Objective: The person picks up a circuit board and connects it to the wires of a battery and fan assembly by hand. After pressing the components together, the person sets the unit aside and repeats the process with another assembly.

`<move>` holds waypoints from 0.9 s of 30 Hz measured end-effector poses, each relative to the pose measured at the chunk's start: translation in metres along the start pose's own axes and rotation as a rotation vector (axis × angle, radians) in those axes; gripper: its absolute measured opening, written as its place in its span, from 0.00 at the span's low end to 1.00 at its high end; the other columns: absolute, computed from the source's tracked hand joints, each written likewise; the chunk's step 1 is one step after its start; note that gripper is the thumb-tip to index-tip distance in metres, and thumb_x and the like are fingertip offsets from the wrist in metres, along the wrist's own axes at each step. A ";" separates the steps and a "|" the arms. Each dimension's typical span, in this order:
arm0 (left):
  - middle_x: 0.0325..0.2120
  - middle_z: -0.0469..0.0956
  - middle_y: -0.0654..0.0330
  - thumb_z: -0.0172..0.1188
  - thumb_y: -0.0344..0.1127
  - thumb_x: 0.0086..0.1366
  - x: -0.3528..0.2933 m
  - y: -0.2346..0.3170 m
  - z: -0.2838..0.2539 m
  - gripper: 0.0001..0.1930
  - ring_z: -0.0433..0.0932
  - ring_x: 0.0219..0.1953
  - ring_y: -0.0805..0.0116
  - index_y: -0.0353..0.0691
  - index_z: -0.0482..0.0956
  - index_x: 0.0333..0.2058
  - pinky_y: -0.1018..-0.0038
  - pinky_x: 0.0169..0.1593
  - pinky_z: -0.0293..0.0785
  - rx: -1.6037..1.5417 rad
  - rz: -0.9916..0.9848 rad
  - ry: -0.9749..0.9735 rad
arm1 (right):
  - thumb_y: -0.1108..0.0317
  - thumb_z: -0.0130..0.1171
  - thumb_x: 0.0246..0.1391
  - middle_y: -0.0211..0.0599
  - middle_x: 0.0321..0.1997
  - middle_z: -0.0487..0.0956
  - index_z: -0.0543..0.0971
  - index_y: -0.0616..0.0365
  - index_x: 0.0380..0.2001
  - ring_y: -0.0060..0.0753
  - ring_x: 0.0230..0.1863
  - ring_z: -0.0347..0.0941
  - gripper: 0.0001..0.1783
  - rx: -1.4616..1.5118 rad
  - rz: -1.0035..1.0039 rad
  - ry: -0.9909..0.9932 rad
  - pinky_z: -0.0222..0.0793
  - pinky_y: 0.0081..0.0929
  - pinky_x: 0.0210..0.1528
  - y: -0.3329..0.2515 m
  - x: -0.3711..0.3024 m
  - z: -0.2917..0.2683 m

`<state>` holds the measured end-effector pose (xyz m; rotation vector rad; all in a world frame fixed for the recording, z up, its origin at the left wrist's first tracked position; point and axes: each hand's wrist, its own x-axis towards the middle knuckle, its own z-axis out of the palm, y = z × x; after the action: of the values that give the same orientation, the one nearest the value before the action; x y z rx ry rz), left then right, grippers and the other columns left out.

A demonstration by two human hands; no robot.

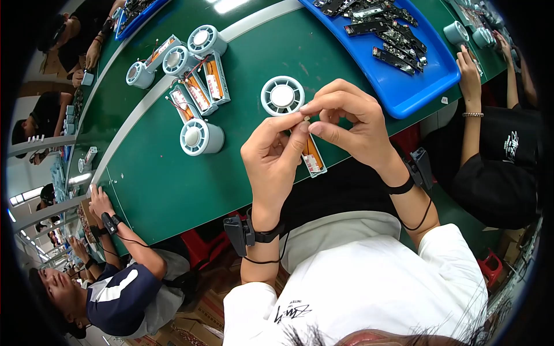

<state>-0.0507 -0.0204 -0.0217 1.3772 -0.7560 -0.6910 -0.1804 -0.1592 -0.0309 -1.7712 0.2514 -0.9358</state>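
Observation:
My left hand (pixel 270 153) is closed, thumb and index finger pinching a tiny pale piece (pixel 307 119), perhaps a connector. My right hand (pixel 353 124) meets it there, its thumb and index fingertip closed on the same piece. Fingers hide most of that piece. Just beyond them, a light-blue fan unit (pixel 283 96) with a round white centre lies face up on the green table. Its handle part (pixel 314 163) shows below my fingers, open, with an orange and white battery inside. My hands cover the stretch between.
Several similar fan units (pixel 201 136) with open battery handles lie at the left. A blue tray (pixel 398 106) of dark circuit boards (pixel 392 43) stands at the far right. A grey strip (pixel 133 109) curves along the table (pixel 173 190). Co-workers sit at both sides.

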 end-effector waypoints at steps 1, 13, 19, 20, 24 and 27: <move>0.36 0.85 0.63 0.69 0.22 0.72 0.000 -0.001 -0.001 0.08 0.77 0.27 0.86 0.30 0.87 0.48 0.85 0.27 0.69 -0.009 0.017 -0.013 | 0.74 0.76 0.59 0.32 0.44 0.83 0.90 0.56 0.46 0.17 0.36 0.79 0.12 -0.012 -0.025 -0.013 0.75 0.15 0.34 0.001 0.000 -0.001; 0.32 0.85 0.63 0.71 0.23 0.70 0.000 -0.001 -0.001 0.06 0.78 0.26 0.85 0.29 0.87 0.44 0.86 0.26 0.70 -0.156 -0.002 -0.021 | 0.78 0.73 0.62 0.35 0.45 0.83 0.88 0.60 0.46 0.20 0.39 0.82 0.09 0.099 0.044 -0.100 0.82 0.17 0.41 0.006 -0.002 -0.006; 0.31 0.85 0.64 0.70 0.23 0.71 0.000 0.006 -0.003 0.04 0.78 0.26 0.85 0.29 0.86 0.42 0.86 0.25 0.70 -0.072 -0.028 -0.040 | 0.81 0.71 0.62 0.36 0.46 0.84 0.87 0.62 0.47 0.20 0.39 0.82 0.11 0.128 0.133 -0.129 0.80 0.16 0.40 0.002 -0.003 -0.007; 0.30 0.84 0.64 0.69 0.23 0.71 0.000 0.007 -0.003 0.04 0.78 0.26 0.85 0.29 0.86 0.42 0.86 0.26 0.70 -0.079 -0.032 -0.038 | 0.81 0.71 0.62 0.36 0.46 0.84 0.87 0.62 0.47 0.19 0.39 0.81 0.11 0.125 0.125 -0.133 0.80 0.16 0.39 0.002 -0.002 -0.007; 0.30 0.84 0.65 0.68 0.22 0.71 0.001 0.006 -0.003 0.03 0.78 0.27 0.86 0.29 0.85 0.42 0.86 0.28 0.70 -0.106 -0.032 -0.037 | 0.82 0.71 0.61 0.36 0.46 0.85 0.87 0.62 0.47 0.19 0.39 0.81 0.11 0.100 0.108 -0.146 0.78 0.15 0.38 0.001 -0.001 -0.007; 0.30 0.84 0.66 0.68 0.21 0.71 0.001 0.002 -0.004 0.03 0.78 0.28 0.87 0.29 0.85 0.42 0.86 0.30 0.70 -0.131 -0.012 -0.047 | 0.82 0.71 0.61 0.36 0.45 0.85 0.87 0.62 0.47 0.18 0.38 0.80 0.12 0.066 0.104 -0.158 0.78 0.15 0.38 0.001 -0.001 -0.008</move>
<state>-0.0471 -0.0189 -0.0198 1.2509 -0.7268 -0.7713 -0.1862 -0.1643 -0.0319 -1.7439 0.2075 -0.7182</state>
